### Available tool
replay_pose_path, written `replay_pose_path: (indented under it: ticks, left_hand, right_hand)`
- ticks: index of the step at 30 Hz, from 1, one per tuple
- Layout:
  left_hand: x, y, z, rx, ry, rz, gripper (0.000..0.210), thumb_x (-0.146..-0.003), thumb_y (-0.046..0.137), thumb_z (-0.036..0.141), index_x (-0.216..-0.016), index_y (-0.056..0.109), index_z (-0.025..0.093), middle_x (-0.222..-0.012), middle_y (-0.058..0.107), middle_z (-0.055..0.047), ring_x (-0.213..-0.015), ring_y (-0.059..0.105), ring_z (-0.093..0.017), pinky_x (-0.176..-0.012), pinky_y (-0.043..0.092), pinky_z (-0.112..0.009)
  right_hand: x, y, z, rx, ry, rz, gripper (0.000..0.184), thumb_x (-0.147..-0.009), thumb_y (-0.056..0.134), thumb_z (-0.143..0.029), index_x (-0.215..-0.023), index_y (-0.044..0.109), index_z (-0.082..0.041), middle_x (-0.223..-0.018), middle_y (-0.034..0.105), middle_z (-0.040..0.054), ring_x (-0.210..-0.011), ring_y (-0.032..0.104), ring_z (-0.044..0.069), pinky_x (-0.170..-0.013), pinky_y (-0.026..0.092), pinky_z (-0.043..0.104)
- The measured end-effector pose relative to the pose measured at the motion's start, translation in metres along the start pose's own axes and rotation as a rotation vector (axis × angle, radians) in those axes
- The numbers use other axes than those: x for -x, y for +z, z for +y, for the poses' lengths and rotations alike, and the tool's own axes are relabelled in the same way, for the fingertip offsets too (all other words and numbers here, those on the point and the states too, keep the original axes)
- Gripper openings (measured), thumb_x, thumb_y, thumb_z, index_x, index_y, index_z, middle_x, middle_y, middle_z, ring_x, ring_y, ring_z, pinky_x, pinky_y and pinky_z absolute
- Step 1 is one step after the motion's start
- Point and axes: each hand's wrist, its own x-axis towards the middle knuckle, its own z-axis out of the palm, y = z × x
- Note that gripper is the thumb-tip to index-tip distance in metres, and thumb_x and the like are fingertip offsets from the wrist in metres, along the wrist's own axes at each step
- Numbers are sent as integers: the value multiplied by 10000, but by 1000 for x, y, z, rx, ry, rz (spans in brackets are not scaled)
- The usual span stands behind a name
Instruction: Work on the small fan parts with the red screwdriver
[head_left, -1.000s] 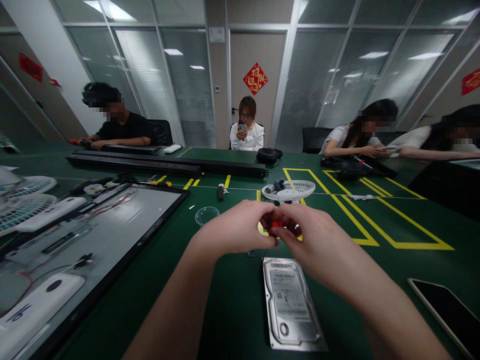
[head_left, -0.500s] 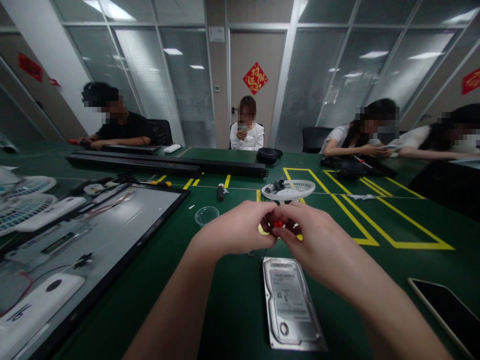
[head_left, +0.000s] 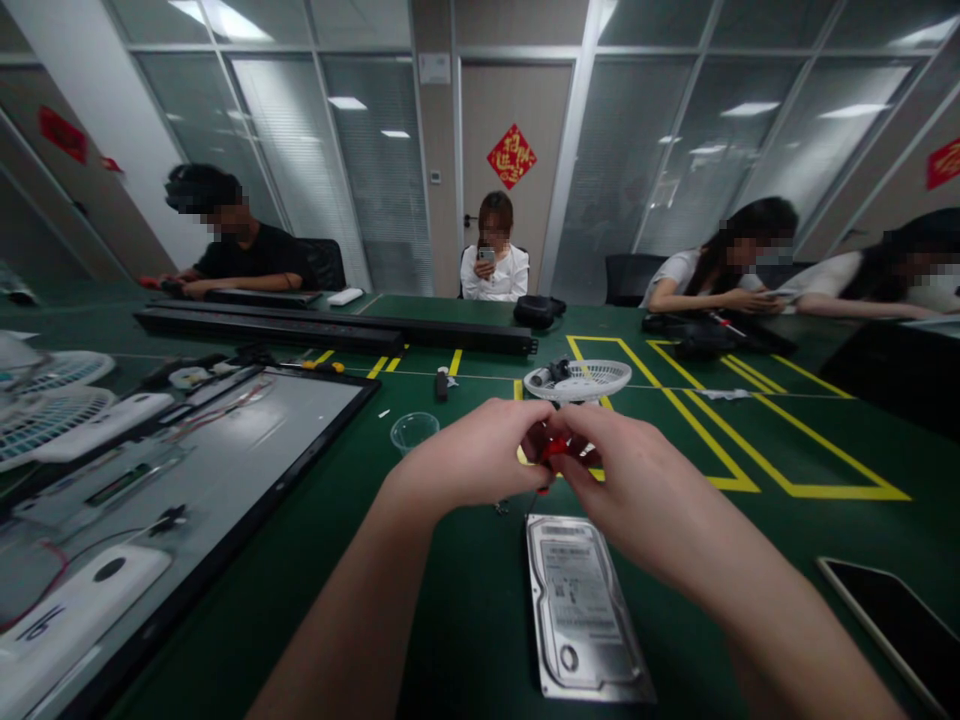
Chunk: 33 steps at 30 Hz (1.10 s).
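Note:
Above the table, my left hand and my right hand meet with fingers curled together. Between the fingertips they pinch a small red object, mostly hidden, so its kind does not show. A thin dark line runs down below the fingers, with a speck of red beside it. Just beneath and nearer to me lies a silver hard drive, label side up. Small screws rest on the table left of the drive's top edge.
A flat panel with white parts covers the left side. Beyond my hands are a clear cup and a white mesh basket holding dark parts. A phone lies at right. Several people sit across the green table.
Both hands stay in nearly the same place. More of the red object shows between the fingers, and a red speck now appears just below them. The hard drive has not moved.

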Motion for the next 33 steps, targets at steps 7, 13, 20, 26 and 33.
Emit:
replay_pose_path:
  ticks: [7, 13, 20, 26, 33]
  left_hand:
    - [0, 0, 0, -6, 10, -4, 343, -753, 743, 209, -1092, 697, 183, -1089, 752, -68, -963, 681, -241, -820, 519, -338]
    - [0, 0, -1, 18, 5, 8, 394, -758, 723, 161, -1149, 689, 196, -1065, 757, -62, -936, 689, -229, -808, 520, -331]
    - [1, -2, 0, 3, 11, 11, 384, -746, 750, 208, -1125, 686, 192, -1106, 743, -64, -984, 677, -240, -809, 514, -331]
    - [1, -2, 0, 15, 23, 18, 395, -766, 702, 137, -1155, 683, 202, -1093, 751, -51, -960, 680, -217, -817, 505, -320]
    - [2, -2, 2, 10, 22, 6, 379, -744, 749, 197, -1119, 692, 189, -1092, 744, -63, -969, 671, -231, -789, 504, -316]
  right_hand:
    - [0, 1, 2, 1, 0, -14, 155, -903, 644, -121, -985, 703, -239, -987, 693, 34, -883, 631, 223, -751, 447, 346]
    - [0, 1, 0, -25, -28, -1, 244, -898, 616, -82, -1066, 688, -244, -1044, 710, 27, -945, 644, 221, -773, 448, 339]
    - [0, 1, 1, 13, -6, -19, 225, -907, 604, -91, -1045, 700, -240, -992, 680, 40, -869, 626, 218, -732, 437, 335]
    - [1, 1, 0, -41, -29, 3, 246, -913, 615, -113, -1106, 688, -246, -1048, 701, 35, -930, 645, 219, -774, 452, 331]
    - [0, -1, 0, 8, -20, -10, 208, -903, 596, -84, -1004, 705, -231, -978, 700, 41, -869, 642, 212, -735, 443, 325]
